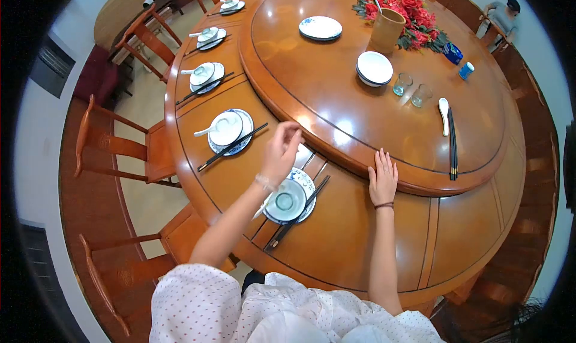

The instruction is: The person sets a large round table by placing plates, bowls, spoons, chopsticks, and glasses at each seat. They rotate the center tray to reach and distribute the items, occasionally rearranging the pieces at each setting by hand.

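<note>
My left hand (284, 151) hovers by the near left rim of the wooden turntable (336, 157), its fingers curled together; what they hold, if anything, is hidden. Below its wrist is a place setting: a pale bowl (284, 200) on a blue-and-white plate (307, 184), black chopsticks (297, 214) slanting along its right side, and part of a white spoon (260, 210) at its left. My right hand (384, 178) lies flat on the turntable's near rim, fingers stretched forward, with nothing in it.
On the turntable are stacked plates (320, 28), white bowls (374, 68), two glasses (402, 85), a spoon (444, 116), chopsticks (453, 145), a brown holder (387, 31) and red flowers (408, 13). More settings (227, 129) line the left edge beside wooden chairs (159, 151). A person (501, 19) sits far right.
</note>
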Tool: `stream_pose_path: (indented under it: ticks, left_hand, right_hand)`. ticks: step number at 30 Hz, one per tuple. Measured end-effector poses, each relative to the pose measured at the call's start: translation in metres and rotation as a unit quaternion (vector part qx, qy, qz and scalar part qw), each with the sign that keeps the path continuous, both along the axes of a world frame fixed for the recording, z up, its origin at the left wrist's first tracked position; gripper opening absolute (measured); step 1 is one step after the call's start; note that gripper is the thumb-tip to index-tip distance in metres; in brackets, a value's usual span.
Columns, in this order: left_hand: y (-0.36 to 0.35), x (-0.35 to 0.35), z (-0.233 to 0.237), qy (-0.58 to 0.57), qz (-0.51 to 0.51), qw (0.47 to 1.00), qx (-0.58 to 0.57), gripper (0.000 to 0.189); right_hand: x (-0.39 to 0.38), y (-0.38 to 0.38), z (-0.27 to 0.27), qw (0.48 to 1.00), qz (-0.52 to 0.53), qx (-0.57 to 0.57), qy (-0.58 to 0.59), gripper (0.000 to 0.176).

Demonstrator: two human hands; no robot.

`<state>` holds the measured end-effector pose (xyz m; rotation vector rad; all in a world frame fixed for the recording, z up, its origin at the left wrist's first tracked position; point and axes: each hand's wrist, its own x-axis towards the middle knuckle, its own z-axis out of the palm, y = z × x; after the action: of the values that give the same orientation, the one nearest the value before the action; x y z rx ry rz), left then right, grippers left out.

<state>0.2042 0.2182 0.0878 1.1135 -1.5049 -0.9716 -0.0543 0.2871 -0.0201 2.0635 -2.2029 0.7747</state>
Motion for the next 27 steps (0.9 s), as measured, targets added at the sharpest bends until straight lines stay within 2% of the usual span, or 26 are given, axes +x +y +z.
stream_pose_path:
  ticks: [1,2,4,6,7,8,10,11,12,13,14,15,16,18,20,21,22,24,25,26,27]
  left_hand:
    - [-0.025,-0.011,-0.005,0.039,-0.025,0.999,0.019,0.022]
    - [-0.049,-0.016,-0.009,-0.029,-0.053,0.994,0.090,0.027]
    - [-0.101,-0.037,-0.025,0.022,-0.077,0.994,0.072,0.032]
    - [-0.148,-0.054,-0.027,-0.004,-0.063,0.987,0.148,0.036]
    - [-0.175,-0.061,-0.031,0.028,-0.053,0.980,0.191,0.040]
    - [-0.202,-0.067,-0.034,0.030,-0.052,0.980,0.190,0.040]
    - [-0.255,-0.078,-0.040,0.111,0.039,0.951,0.287,0.045]
    - [-0.288,-0.081,-0.053,0.112,0.041,0.950,0.289,0.045]
    - [-0.322,-0.082,-0.071,0.174,0.021,0.929,0.325,0.047]
    - [-0.342,-0.083,-0.084,0.235,0.000,0.903,0.359,0.049]
    - [-0.346,-0.090,-0.080,0.236,0.001,0.903,0.359,0.049]
    - [-0.344,-0.105,-0.065,0.164,0.072,0.934,0.310,0.050]
    - [-0.347,-0.115,-0.059,0.089,0.143,0.952,0.257,0.050]
    - [-0.381,-0.120,-0.078,0.068,0.155,0.955,0.244,0.051]
    - [-0.411,-0.118,-0.100,-0.073,0.212,0.947,0.229,0.054]
    - [-0.416,-0.119,-0.106,-0.142,0.241,0.937,0.208,0.053]
    - [-0.424,-0.121,-0.117,-0.161,0.246,0.938,0.184,0.047]
    - [-0.443,-0.112,-0.145,-0.268,0.161,0.942,0.122,0.041]
    - [-0.428,-0.114,-0.134,-0.235,0.170,0.947,0.142,0.031]
    - [-0.412,-0.115,-0.119,-0.238,0.170,0.945,0.145,0.031]
    - [-0.390,-0.116,-0.093,-0.150,0.137,0.957,0.207,0.030]
  right_hand:
    - [-0.006,0.002,0.000,1.000,-0.003,-0.007,-0.017,0.039]
    - [-0.013,0.005,0.002,1.000,-0.005,-0.011,-0.015,0.039]
    - [-0.028,0.010,0.005,0.998,-0.004,0.008,-0.061,0.034]
    - [-0.041,0.013,0.008,0.999,-0.022,-0.003,-0.041,0.028]
    - [-0.047,0.013,0.010,0.998,-0.036,-0.014,-0.040,0.023]
    - [-0.053,0.008,0.011,0.996,-0.050,-0.075,-0.009,0.016]
    - [-0.068,-0.003,0.018,0.991,-0.128,-0.025,-0.036,0.013]
    - [-0.062,-0.022,0.024,0.979,-0.139,-0.126,-0.076,0.014]
    - [-0.052,-0.041,0.037,0.980,-0.138,-0.124,-0.075,0.014]
    - [-0.039,-0.061,0.053,0.974,-0.120,-0.121,-0.149,0.012]
    - [-0.026,-0.083,0.061,0.963,-0.100,-0.119,-0.222,0.011]
    - [-0.013,-0.109,0.060,0.950,-0.068,-0.111,-0.283,0.010]
    - [-0.001,-0.136,0.058,0.933,-0.036,-0.103,-0.343,0.012]
    - [0.017,-0.191,0.046,0.869,0.054,-0.021,-0.491,0.026]
    - [0.032,-0.250,0.034,0.789,0.076,0.063,-0.606,0.046]
    - [0.036,-0.274,0.033,0.788,0.080,0.062,-0.607,0.046]
    - [0.041,-0.295,0.032,0.750,0.041,0.093,-0.653,0.053]
    - [0.046,-0.330,0.023,0.681,-0.008,0.126,-0.721,0.068]
    - [0.046,-0.342,0.022,0.684,-0.024,0.116,-0.720,0.069]
    - [0.046,-0.350,0.022,0.686,-0.043,0.107,-0.718,0.070]
    - [0.043,-0.357,0.020,0.696,-0.052,0.102,-0.709,0.071]
